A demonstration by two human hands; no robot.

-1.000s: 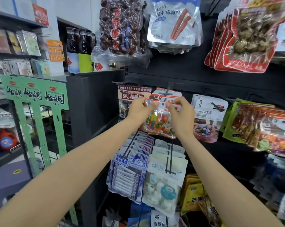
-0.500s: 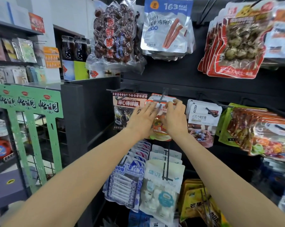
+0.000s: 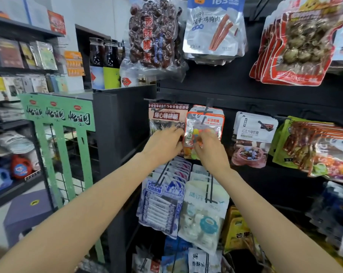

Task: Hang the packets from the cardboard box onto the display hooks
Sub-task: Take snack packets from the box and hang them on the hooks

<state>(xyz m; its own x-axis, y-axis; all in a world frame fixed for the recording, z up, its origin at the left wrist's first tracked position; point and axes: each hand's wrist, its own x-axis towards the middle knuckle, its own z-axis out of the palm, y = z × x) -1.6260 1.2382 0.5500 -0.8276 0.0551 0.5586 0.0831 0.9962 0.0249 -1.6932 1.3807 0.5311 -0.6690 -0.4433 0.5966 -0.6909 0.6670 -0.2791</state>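
Note:
A candy packet point(image 3: 205, 123) with an orange header and coloured sweets hangs on a black display hook point(image 3: 206, 109) in the middle row of the dark rack. My left hand point(image 3: 163, 145) holds the packet's lower left edge with curled fingers. My right hand point(image 3: 210, 151) grips the packet's lower front, fingers bent over the sweets. The packet's bottom half is hidden behind both hands. No cardboard box is in view.
Neighbouring hooks carry a lollipop packet point(image 3: 167, 117) on the left and white chocolate-candy packets point(image 3: 255, 131) on the right. Blue-white packets point(image 3: 160, 201) and pale packets point(image 3: 203, 209) hang just below my wrists. A green cardboard stand point(image 3: 58, 115) is at the left.
Both hands have dropped from the packet's header to its lower part. The packet now hangs further back on the hook, and my view has shifted slightly.

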